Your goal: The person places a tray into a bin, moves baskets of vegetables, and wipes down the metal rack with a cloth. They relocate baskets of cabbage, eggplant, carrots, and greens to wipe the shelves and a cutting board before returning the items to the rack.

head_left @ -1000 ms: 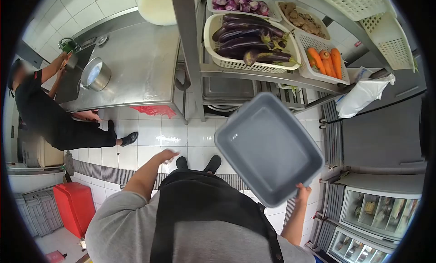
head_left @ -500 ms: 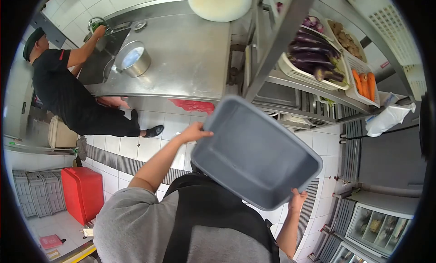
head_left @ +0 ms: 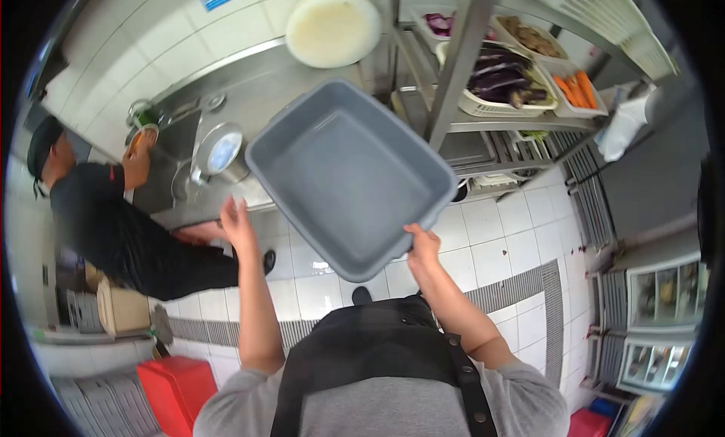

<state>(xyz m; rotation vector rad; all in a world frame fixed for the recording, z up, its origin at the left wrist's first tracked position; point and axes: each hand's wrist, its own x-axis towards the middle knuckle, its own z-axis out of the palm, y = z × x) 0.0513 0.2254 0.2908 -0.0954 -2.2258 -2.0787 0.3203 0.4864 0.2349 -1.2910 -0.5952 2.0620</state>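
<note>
A grey plastic tub [head_left: 351,184] hangs tilted in front of me, its hollow side facing me and its far end overlapping the steel counter in view. My right hand [head_left: 424,247] grips the rim at the near right corner. To the left of the tub, my left hand [head_left: 239,224] is off the rim, fingers apart and holding nothing. Beyond that hand, a metal pot [head_left: 220,151] with something pale and bluish inside stands on the counter [head_left: 264,86]. Whether the tub touches the counter cannot be made out.
A co-worker [head_left: 113,203] in black stands at the sink [head_left: 162,165] on the left. A round white board [head_left: 333,29] leans at the wall. At right, a metal rack [head_left: 461,74] holds eggplants [head_left: 502,78] and carrots [head_left: 578,89]. A red bin [head_left: 177,395] stands lower left.
The tub has moved away from my body and left, towards the counter. My left hand has let go of its rim; my right hand still grips it. The view has shifted.
</note>
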